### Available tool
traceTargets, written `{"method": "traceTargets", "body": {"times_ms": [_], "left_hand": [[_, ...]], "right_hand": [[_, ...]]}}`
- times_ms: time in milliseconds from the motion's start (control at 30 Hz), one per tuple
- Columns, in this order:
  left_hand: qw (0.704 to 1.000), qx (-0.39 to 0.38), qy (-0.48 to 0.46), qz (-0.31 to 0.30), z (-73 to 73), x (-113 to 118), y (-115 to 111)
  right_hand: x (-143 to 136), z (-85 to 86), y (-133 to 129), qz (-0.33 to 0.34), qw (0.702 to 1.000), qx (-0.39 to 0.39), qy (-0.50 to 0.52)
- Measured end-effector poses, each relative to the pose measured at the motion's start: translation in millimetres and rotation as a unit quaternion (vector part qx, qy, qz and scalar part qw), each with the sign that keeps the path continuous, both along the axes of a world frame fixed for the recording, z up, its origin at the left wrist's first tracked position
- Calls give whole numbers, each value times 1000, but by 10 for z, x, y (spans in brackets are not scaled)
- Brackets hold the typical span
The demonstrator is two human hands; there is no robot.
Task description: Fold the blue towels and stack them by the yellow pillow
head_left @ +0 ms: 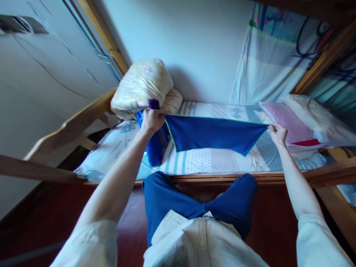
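A blue cloth [214,135] hangs stretched across the middle of the frame, held taut along its top edge between two hands above a bed [208,161]. The left hand [151,120], left of centre, has its fingers closed tight over one end of the cloth; the rest of that end hangs down below the hand in a bunch onto the sheet. A purple strip [154,104] shows just above the knuckles. The right hand [277,134], right of centre, pinches the other corner between thumb and fingertips, the remaining fingers curled in. From that corner the cloth's lower edge slants down toward the middle, showing a thin green hem.

Behind the left hand, a yellowish bundled quilt [141,87] lies at the upper left of the bed, touching a wooden rail [72,126]. At the right end of the bed lies a pink pillow [289,128] with a pale pillow [319,118] just behind it. A pale sheet [267,66] hangs on the wall in the upper right. The person's knees in blue trousers [167,200] press toward the bed frame at lower centre.
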State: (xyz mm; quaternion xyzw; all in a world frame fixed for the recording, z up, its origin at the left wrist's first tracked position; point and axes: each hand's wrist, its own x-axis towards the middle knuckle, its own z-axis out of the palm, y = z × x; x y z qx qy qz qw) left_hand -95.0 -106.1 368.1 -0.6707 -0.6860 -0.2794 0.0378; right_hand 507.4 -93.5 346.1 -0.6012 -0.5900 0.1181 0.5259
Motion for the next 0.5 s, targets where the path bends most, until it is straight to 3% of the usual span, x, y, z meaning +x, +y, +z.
{"method": "traceTargets", "body": {"times_ms": [133, 233, 333, 500], "left_hand": [[998, 42, -29, -25, -50, 22, -52], [997, 46, -31, -58, -303, 15, -108], [998, 2, -28, -62, -728, 8, -165], [988, -136, 2, -68, -1623, 34, -322]], "right_hand": [[12, -89, 55, -32, 995, 61, -66], [-23, -312, 12, -36, 993, 51, -96], [-79, -645, -73, -20, 992, 0, -123], [-152, -1314, -250, 14, 974, -127, -186]]}}
